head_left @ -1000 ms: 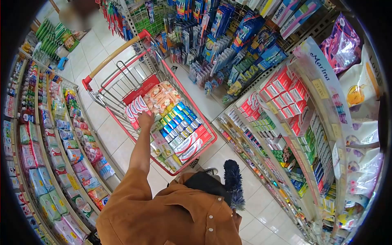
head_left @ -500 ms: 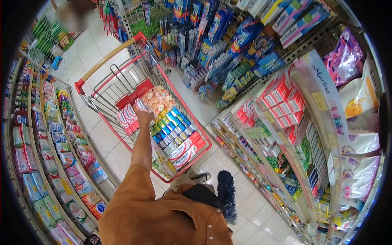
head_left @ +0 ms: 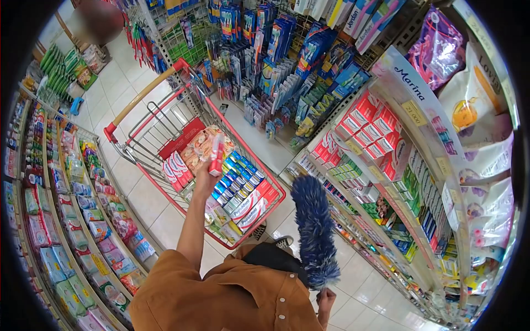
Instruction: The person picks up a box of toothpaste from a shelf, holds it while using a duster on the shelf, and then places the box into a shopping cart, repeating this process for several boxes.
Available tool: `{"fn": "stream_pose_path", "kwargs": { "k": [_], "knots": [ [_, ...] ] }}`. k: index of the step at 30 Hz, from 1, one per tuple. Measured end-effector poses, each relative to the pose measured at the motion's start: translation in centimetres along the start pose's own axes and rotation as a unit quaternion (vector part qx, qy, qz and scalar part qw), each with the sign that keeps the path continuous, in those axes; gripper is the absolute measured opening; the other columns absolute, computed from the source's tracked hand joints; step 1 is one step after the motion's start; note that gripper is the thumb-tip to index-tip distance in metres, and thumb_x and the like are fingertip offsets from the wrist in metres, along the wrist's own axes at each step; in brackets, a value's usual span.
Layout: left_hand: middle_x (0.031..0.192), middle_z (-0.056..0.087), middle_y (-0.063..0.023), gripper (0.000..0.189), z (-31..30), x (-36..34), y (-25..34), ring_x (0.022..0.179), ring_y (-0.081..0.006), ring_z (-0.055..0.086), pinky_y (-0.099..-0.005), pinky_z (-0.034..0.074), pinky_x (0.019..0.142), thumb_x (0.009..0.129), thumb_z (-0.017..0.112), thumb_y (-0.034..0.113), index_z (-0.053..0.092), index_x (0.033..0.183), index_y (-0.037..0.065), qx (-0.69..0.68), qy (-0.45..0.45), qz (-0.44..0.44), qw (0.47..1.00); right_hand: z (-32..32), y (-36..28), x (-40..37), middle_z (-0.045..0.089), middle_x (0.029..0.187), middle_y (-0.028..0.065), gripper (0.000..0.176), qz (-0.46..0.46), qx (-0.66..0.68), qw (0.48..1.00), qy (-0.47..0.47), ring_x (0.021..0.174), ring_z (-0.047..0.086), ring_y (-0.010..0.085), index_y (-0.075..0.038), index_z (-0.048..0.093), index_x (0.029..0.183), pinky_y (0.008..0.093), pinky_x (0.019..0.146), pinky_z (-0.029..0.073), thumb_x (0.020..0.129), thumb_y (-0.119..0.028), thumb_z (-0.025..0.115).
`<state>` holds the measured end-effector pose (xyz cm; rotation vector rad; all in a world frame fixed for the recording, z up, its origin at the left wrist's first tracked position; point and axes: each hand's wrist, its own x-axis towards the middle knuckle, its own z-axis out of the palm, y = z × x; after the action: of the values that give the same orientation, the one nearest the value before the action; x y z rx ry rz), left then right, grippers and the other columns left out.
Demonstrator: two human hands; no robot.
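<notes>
My left hand [head_left: 205, 177] is raised above the red shopping cart [head_left: 165, 118] and grips a red and white toothpaste box [head_left: 216, 155], held upright over the goods in the cart. The cart is packed with toothpaste boxes and other packets [head_left: 243, 187]. My right hand [head_left: 326, 300], low at the bottom of the view, grips the handle of a blue fluffy duster [head_left: 314, 229], whose head points up toward the right-hand shelves.
Shelves of toothpaste boxes [head_left: 375, 129] run along the right. Toothbrush racks [head_left: 276, 60] hang ahead behind the cart. Low shelves of soap and packets [head_left: 72, 198] line the left. A tiled aisle [head_left: 149, 198] runs under the cart. Another person [head_left: 96, 19] stands at the far top left.
My left hand has lifted a toothpaste box up out of the cart. The duster has swung upward and my right hand has come into view.
</notes>
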<state>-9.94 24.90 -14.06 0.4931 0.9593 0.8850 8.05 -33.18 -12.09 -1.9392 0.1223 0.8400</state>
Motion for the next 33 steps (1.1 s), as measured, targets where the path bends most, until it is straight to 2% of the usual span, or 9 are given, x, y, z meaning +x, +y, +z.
{"fn": "stream_pose_path", "kwargs": {
  "k": [5, 10, 14, 18, 21, 25, 27, 31, 33],
  "knots": [
    [0.08, 0.055, 0.0029, 0.025, 7.0, -4.1, 0.5, 0.066, -0.0075, 0.051, -0.0253, 0.039, 0.053, 0.092, 0.046, 0.028, 0.053, 0.112, 0.014, 0.015, -0.06, -0.007, 0.998, 2.0, -5.8, 2.9, 0.047, 0.051, -0.0019, 0.027, -0.103, -0.021, 0.989, -0.102, 0.044, 0.04, 0.0043, -0.001, 0.054, 0.06, 0.0214, 0.041, 0.028, 0.084, -0.011, 0.056],
    [0.093, 0.059, -0.0005, 0.023, 9.3, -5.4, 0.1, 0.074, -0.013, 0.056, -0.0277, 0.048, 0.071, 0.095, 0.04, 0.018, 0.053, 0.112, 0.01, -0.038, -0.114, -0.052, 0.991, 2.8, -10.2, 3.4, 0.045, 0.05, -0.0047, 0.028, -0.173, -0.057, 0.969, -0.166, 0.045, 0.037, 0.002, -0.003, 0.053, 0.055, 0.0205, 0.041, 0.026, 0.083, -0.007, 0.056],
    [0.089, 0.058, -0.0016, 0.021, 10.1, -7.0, 0.6, 0.074, -0.0137, 0.057, -0.0288, 0.049, 0.068, 0.094, 0.042, 0.018, 0.052, 0.11, 0.01, -0.056, -0.135, -0.099, 0.984, 3.0, -11.8, 3.8, 0.045, 0.051, -0.0054, 0.027, -0.188, -0.077, 0.973, -0.111, 0.046, 0.037, 0.0022, -0.003, 0.053, 0.056, 0.0207, 0.042, 0.026, 0.082, -0.006, 0.055],
    [0.088, 0.058, -0.0035, 0.019, 9.8, -8.6, 1.8, 0.067, -0.0123, 0.057, -0.0254, 0.047, 0.052, 0.091, 0.049, 0.022, 0.05, 0.108, 0.013, -0.046, -0.308, -0.1, 0.945, 3.3, -11.8, 5.0, 0.047, 0.053, -0.0052, 0.024, -0.276, -0.108, 0.955, 0.005, 0.05, 0.038, 0.0018, -0.002, 0.054, 0.058, 0.0204, 0.045, 0.028, 0.082, -0.006, 0.056],
    [0.088, 0.058, -0.0034, 0.019, 9.9, -8.3, 1.5, 0.065, -0.0127, 0.056, -0.0239, 0.046, 0.051, 0.091, 0.049, 0.022, 0.05, 0.108, 0.013, -0.066, -0.282, -0.099, 0.952, 4.4, -13.0, 4.2, 0.038, 0.053, -0.0052, 0.02, -0.26, -0.05, 0.964, 0.03, 0.054, 0.033, 0.003, 0.0, 0.048, 0.059, 0.0226, 0.047, 0.026, 0.075, -0.003, 0.061],
    [0.1, 0.06, -0.0062, 0.032, 7.9, -5.6, -0.2, 0.082, -0.0174, 0.062, -0.0332, 0.052, 0.069, 0.094, 0.044, 0.029, 0.048, 0.121, 0.013, -0.093, -0.251, -0.091, 0.959, 2.5, -12.5, 4.4, 0.041, 0.052, -0.0048, 0.024, -0.264, -0.06, 0.961, -0.061, 0.053, 0.035, 0.0032, 0.001, 0.047, 0.056, 0.0228, 0.046, 0.027, 0.074, -0.004, 0.062],
    [0.125, 0.052, -0.0105, 0.051, 8.9, -6.8, -0.1, 0.112, -0.0241, 0.052, -0.0439, 0.043, 0.095, 0.095, 0.037, 0.042, 0.044, 0.13, 0.006, -0.059, -0.242, -0.07, 0.966, 2.2, -13.1, 4.0, 0.042, 0.052, -0.0057, 0.026, -0.265, -0.096, 0.957, -0.074, 0.05, 0.036, 0.0024, -0.001, 0.049, 0.054, 0.022, 0.045, 0.027, 0.077, -0.005, 0.06],
    [0.102, 0.06, -0.0072, 0.03, 7.2, -4.7, -0.9, 0.082, -0.0214, 0.059, -0.0339, 0.049, 0.066, 0.095, 0.041, 0.029, 0.049, 0.117, 0.01, -0.052, -0.277, -0.094, 0.955, 2.6, -12.7, 4.4, 0.043, 0.052, -0.0045, 0.022, -0.278, -0.103, 0.954, -0.038, 0.053, 0.036, 0.0031, 0.003, 0.051, 0.057, 0.023, 0.045, 0.028, 0.073, -0.006, 0.064],
    [0.082, 0.054, -0.0056, 0.02, 10.9, -9.5, 2.1, 0.067, -0.0174, 0.052, -0.0293, 0.04, 0.053, 0.092, 0.04, 0.018, 0.045, 0.111, 0.012, -0.02, -0.287, -0.072, 0.955, 3.3, -12.7, 4.3, 0.041, 0.053, -0.0049, 0.023, -0.271, -0.093, 0.958, -0.006, 0.053, 0.034, 0.0026, 0.002, 0.05, 0.059, 0.0231, 0.045, 0.027, 0.075, -0.007, 0.064]
  ]
}}
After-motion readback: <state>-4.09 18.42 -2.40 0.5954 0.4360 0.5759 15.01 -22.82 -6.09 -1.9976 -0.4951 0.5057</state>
